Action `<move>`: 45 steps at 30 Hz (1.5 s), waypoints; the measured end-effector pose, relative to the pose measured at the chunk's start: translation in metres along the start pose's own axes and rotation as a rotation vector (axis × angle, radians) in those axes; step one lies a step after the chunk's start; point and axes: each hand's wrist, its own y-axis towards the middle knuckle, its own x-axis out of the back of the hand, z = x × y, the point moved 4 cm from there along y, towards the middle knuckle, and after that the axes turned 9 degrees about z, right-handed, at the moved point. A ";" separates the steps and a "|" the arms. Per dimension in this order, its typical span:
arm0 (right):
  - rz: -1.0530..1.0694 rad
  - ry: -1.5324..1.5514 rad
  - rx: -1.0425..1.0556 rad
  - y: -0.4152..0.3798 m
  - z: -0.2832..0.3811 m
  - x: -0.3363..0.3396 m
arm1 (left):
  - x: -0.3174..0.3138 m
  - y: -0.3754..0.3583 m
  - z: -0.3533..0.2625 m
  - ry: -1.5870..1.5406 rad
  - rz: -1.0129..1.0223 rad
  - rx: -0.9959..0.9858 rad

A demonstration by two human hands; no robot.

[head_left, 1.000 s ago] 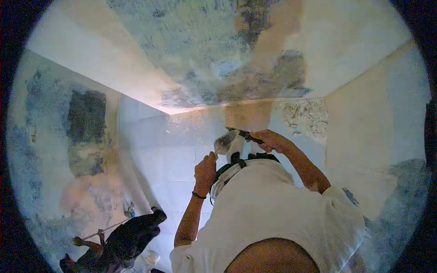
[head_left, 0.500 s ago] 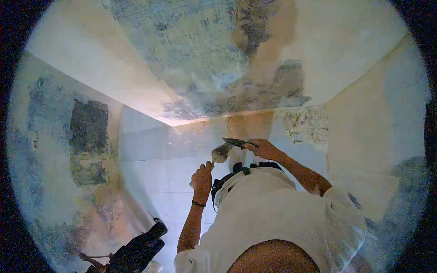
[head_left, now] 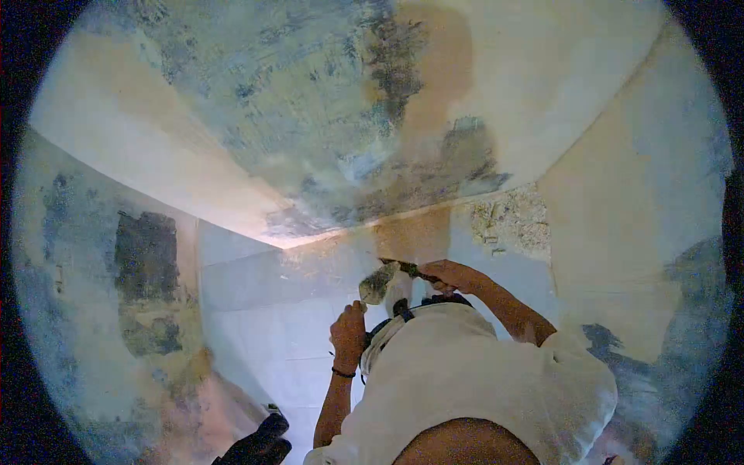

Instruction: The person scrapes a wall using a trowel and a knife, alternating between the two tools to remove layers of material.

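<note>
My left hand (head_left: 348, 329), with a dark band at the wrist, is closed around the handle of a small pointed trowel (head_left: 377, 285). Its blade is coated in greyish material and faces up. My right hand (head_left: 448, 274) grips a dark flat plastering trowel (head_left: 397, 266), seen nearly edge-on, in front of my waist. The two blades meet or overlap in this view, the small one just below the flat one. Part of the flat trowel is hidden by my fingers.
Ahead rises a wall with patchy grey-green plaster (head_left: 294, 101) and a darker damp-looking strip. Rough bits (head_left: 511, 221) cover the floor's far right corner. At lower left are a co-worker's dark-clothed legs (head_left: 260, 443). Side walls (head_left: 147, 256) stand close on both sides.
The view has tilted and shifted, so the walls sit lower at left. The small trowel has come up against the flat one, whose blade now shows less. The co-worker is less in view.
</note>
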 end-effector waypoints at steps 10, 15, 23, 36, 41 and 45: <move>-0.383 0.008 0.240 -0.079 0.138 0.003 | -0.063 -0.009 0.040 0.167 0.085 0.127; -0.435 -0.544 -0.052 -0.036 0.051 -0.013 | -0.022 0.010 -0.009 0.228 -0.035 -0.059; -0.615 -0.921 -0.127 -0.056 -0.094 0.009 | 0.059 0.026 -0.039 -0.238 -0.361 0.021; -0.096 0.853 0.159 -0.082 0.066 -0.043 | -0.046 0.019 -0.011 0.036 -0.066 -0.132; -0.537 0.169 0.259 -0.120 0.124 -0.017 | -0.074 -0.009 0.046 0.128 0.189 0.092; -0.595 -0.560 0.293 -0.063 0.071 -0.018 | -0.036 0.012 0.019 0.118 0.009 0.004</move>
